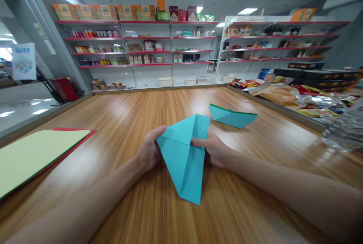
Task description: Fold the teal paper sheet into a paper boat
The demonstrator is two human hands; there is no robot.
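At lower centre, our turquoise folded paper (181,153) shows a pointed left side, creased flaps and a long slanting lower edge. Our left hand (150,147) pinches its left corner; our right hand (214,147) pinches its right flap, thumb on top.

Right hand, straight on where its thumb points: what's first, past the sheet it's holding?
Probably the left hand: the right hand's thumb points across the blue paper towards it. Depth is unclear, so it might pass slightly above or below.
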